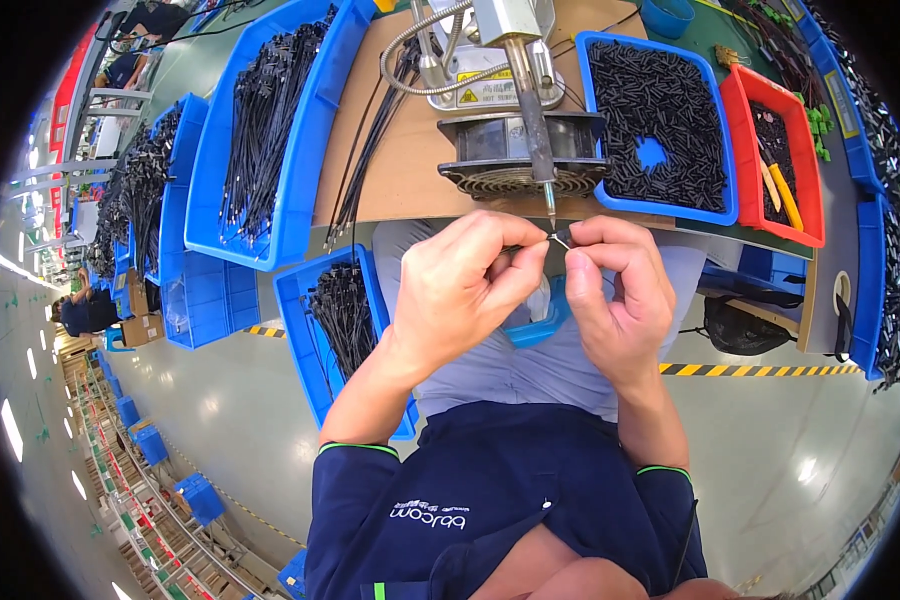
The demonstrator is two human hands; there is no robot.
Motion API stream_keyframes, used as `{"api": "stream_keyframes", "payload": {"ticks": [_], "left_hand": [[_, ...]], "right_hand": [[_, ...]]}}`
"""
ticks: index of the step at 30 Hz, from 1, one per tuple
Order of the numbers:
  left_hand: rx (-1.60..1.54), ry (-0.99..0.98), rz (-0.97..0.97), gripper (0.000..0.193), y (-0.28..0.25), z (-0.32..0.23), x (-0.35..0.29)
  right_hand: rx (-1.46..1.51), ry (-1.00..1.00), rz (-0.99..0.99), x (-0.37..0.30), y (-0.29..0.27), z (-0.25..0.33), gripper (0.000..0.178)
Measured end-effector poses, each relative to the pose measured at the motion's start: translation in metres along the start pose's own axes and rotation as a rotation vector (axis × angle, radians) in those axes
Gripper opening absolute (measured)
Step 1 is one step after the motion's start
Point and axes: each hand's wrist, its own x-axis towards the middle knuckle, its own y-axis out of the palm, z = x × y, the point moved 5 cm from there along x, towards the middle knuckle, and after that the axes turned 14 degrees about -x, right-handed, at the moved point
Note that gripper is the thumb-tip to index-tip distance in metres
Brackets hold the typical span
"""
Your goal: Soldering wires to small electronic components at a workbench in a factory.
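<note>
A thin black wire (560, 238) is pinched between closed fingers of the left hand (460, 280) and right hand (620, 290), just below the soldering iron (535, 120) tip at the table's near edge; soldering seems underway, demanding steady alignment.

A brown wooden workbench (400, 150) carries blue plastic bins of black cables (270, 120), a small grey fan (520, 155), and a red plastic tray (782, 150).

Both bare forearms are rising from the lower edge, the left hand (462, 280) and right hand (615, 290) meeting, fingertips pinching closed in a tight grip.
</note>
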Motion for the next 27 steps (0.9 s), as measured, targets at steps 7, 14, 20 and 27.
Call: {"api": "stream_keyframes", "payload": {"ticks": [7,14,20,27], "left_hand": [[0.015,0.0,0.004,0.015,-0.001,-0.005,0.005],[0.007,-0.004,0.013,0.014,-0.004,-0.005,0.009],[0.005,0.009,0.025,0.014,-0.005,-0.009,0.012],[0.032,-0.004,0.016,0.016,-0.006,-0.012,0.013]], "right_hand": [[0.006,0.013,0.001,0.004,0.001,0.0,0.015],[0.018,-0.002,-0.003,0.01,0.0,0.002,0.015],[0.017,-0.008,-0.005,0.013,-0.001,0.004,0.014],[0.018,-0.02,-0.007,0.014,-0.001,0.004,0.014]]}}
